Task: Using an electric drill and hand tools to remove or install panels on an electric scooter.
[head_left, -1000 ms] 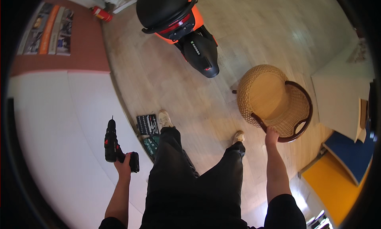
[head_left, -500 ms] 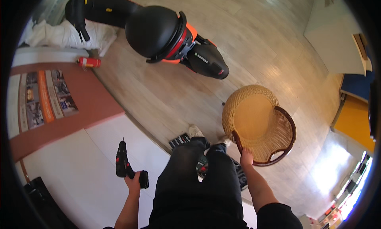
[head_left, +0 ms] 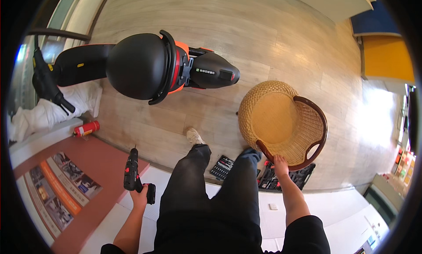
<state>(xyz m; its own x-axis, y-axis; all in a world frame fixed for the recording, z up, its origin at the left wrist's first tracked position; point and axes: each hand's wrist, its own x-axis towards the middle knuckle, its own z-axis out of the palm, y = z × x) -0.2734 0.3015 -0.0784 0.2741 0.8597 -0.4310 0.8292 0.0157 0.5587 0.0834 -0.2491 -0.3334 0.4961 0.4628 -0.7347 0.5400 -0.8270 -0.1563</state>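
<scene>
My left hand point(head_left: 140, 196) is wrapped round the grip of a black and red cordless drill point(head_left: 131, 174), its bit pointing forward. On my right, the fingers of my right hand point(head_left: 280, 164) close on the dark wooden rim of a wicker chair point(head_left: 273, 117). The chair is round and tan, woven, with a curved brown armrest, and stands on the floor. Behind its near edge, partly covered by the chair and my hand, lies an open tool case point(head_left: 303, 177). A smaller open socket set point(head_left: 222, 167) shows between my legs.
A black and orange scooter point(head_left: 206, 72) with a round black seat stands ahead on the left. A red fire extinguisher point(head_left: 86, 128) lies by the reddish-brown board point(head_left: 105, 150) at left. White wrapped material point(head_left: 48, 111) sits beyond it. A yellow cabinet point(head_left: 383, 56) stands far right.
My view has turned to the right, and my left foot has stepped forward and left. Both hands keep their hold on the drill and the chair.
</scene>
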